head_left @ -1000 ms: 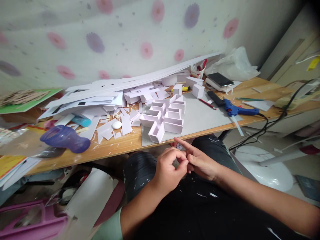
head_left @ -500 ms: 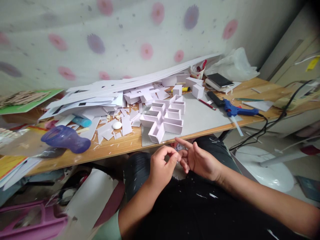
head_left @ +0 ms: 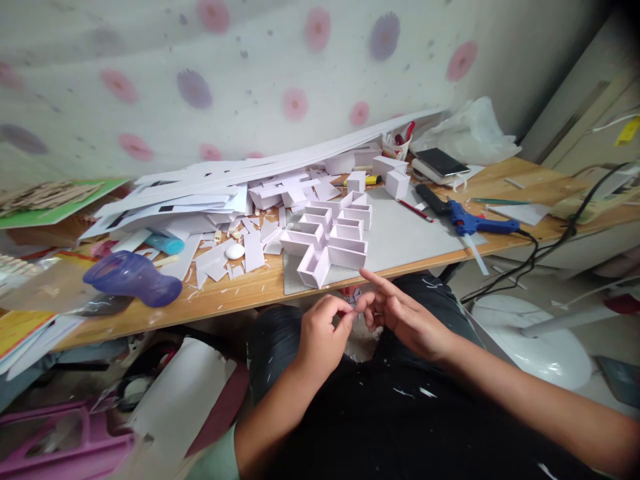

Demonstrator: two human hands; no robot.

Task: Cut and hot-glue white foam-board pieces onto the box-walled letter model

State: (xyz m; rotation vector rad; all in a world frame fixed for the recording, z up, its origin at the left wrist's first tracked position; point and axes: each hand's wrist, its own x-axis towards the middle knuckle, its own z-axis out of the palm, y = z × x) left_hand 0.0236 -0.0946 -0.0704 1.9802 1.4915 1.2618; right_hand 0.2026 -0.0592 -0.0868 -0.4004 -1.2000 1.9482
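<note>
Desk (head_left: 263, 283) unchanged, hands (head_left: 323, 337) farther apart

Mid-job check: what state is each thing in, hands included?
Left hand: thumb and forefinger pinched; contents unclear
Right hand: forefinger extended, other fingers curled
White compartment model: standing on the grey mat, open-topped
Glue gun: lying down, corded; heat unknown
Red pencil: lying down
Purple container: on its side
Cup: upright, holding red-handled items
Plastic bag: crumpled
</note>
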